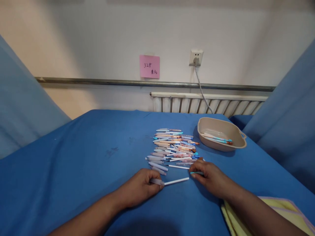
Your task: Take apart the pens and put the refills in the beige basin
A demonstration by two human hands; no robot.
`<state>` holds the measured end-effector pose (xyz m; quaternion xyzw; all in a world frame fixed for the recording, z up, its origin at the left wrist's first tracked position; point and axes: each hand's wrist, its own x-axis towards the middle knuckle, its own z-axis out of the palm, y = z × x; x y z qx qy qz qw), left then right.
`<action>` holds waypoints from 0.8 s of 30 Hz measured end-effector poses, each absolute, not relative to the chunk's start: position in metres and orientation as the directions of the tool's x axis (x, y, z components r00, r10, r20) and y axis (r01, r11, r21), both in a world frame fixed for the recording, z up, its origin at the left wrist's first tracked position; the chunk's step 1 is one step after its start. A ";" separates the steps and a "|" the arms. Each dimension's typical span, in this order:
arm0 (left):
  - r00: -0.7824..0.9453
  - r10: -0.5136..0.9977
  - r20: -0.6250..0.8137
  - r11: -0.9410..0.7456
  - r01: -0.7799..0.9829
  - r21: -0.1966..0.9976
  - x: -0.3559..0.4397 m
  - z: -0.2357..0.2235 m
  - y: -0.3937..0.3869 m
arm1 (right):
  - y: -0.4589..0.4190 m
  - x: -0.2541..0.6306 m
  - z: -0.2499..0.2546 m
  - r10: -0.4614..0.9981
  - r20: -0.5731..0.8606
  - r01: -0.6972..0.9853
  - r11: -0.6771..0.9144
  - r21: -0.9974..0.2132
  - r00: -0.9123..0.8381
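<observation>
My left hand [144, 186] is closed around a pale pen barrel [156, 181], and a white refill [176, 181] sticks out of it to the right. My right hand [209, 175] pinches a small pen part with a teal edge [197, 172], partly hidden by the fingers. Its fingertips are close to the end of another white refill [179, 167] on the cloth; whether they touch it I cannot tell. Just beyond both hands lie several pen parts [169, 149] in rough rows: pale barrels on the left, refills in the middle, coloured and patterned pieces on the right.
A beige basin [222, 126] at the right holds several pens [216, 139]. Blue cloth [86, 170] covers the table. A folded yellow towel [283, 209] lies under my right forearm. Behind are a radiator [182, 103], a metal rail [110, 82] and a plugged-in cord [200, 87]. Blue curtains hang on both sides.
</observation>
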<state>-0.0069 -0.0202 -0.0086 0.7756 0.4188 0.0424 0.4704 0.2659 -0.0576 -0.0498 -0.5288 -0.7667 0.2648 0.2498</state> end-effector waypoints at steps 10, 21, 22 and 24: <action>0.672 0.696 -0.253 -0.228 0.540 0.810 -0.002 -0.011 -0.021 | -0.058 0.264 -0.043 0.961 0.189 0.722 0.276 -0.635 -0.201; 0.668 0.721 -0.186 -0.208 0.465 0.861 0.004 -0.027 -0.025 | -0.073 0.240 -0.031 0.918 0.194 0.454 0.345 -0.821 -0.347; 0.664 0.722 -0.193 -0.187 0.456 0.870 0.005 -0.026 -0.025 | -0.072 0.239 -0.032 0.930 0.190 0.415 0.314 -0.854 -0.313; 0.650 0.727 -0.220 -0.110 0.427 0.898 0.007 -0.023 -0.026 | -0.070 0.240 -0.034 0.955 0.182 0.325 0.253 -0.911 -0.233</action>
